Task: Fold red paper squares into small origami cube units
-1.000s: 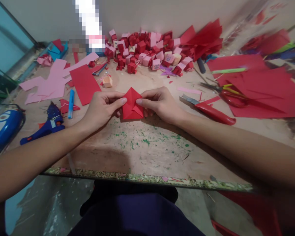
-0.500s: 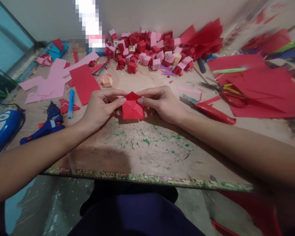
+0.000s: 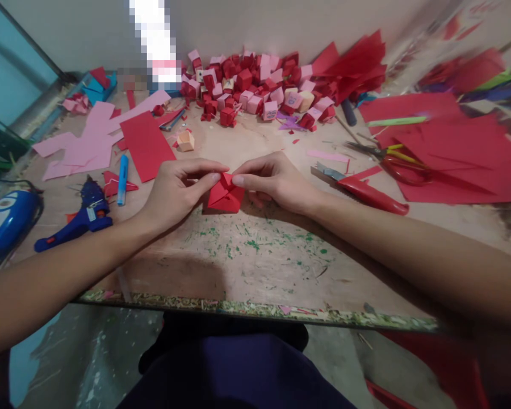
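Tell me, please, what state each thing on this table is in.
red paper: partly folded, pinched at the top.
left hand: pinching the red paper.
right hand: pinching the red paper.
red knife: lying flat, blade out.
glue gun: lying on its side.

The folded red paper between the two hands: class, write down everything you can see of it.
The folded red paper is a small, plain red piece, matte like craft paper, creased into overlapping triangular flaps. Its lower edge seems to rest on the worn table. The left hand pinches its upper left and the right hand its upper right, fingertips nearly meeting over its top.
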`<state>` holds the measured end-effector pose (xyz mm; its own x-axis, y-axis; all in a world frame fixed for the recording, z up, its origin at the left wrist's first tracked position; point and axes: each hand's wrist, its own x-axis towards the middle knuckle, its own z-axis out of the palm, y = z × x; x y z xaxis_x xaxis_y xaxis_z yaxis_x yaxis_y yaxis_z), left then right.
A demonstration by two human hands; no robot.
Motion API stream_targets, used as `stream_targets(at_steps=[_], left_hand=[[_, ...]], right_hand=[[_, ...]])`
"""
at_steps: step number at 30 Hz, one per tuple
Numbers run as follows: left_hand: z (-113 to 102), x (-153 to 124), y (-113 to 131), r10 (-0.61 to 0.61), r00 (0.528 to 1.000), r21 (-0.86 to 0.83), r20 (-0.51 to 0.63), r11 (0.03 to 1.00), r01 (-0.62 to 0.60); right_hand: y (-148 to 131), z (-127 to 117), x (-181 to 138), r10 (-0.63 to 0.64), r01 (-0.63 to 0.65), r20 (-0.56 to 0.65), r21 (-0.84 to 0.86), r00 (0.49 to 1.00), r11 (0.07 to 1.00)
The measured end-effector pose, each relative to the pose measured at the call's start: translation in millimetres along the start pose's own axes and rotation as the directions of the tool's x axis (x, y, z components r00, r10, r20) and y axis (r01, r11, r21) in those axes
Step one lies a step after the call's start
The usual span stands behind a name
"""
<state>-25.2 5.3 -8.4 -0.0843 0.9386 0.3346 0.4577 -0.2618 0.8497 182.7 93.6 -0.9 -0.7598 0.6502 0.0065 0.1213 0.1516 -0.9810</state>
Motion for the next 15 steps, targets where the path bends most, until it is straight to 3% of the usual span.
stream_targets(at_steps=[7, 15], left_hand=[[0.8, 0.9, 1.3, -0.095, 0.995, -0.108, 0.041, 0.989, 0.099], [1.4, 3.5, -0.2, -0.131, 0.984, -0.092, 0.121, 0.985, 0.143]], right_hand=[[-0.3, 2.6, 0.0, 0.011, -0.011, -0.024, 0.019, 1.000, 1.000], [4.2, 5.2, -0.1, -0.062, 0.061, -0.008, -0.047, 0.998, 0.997]])
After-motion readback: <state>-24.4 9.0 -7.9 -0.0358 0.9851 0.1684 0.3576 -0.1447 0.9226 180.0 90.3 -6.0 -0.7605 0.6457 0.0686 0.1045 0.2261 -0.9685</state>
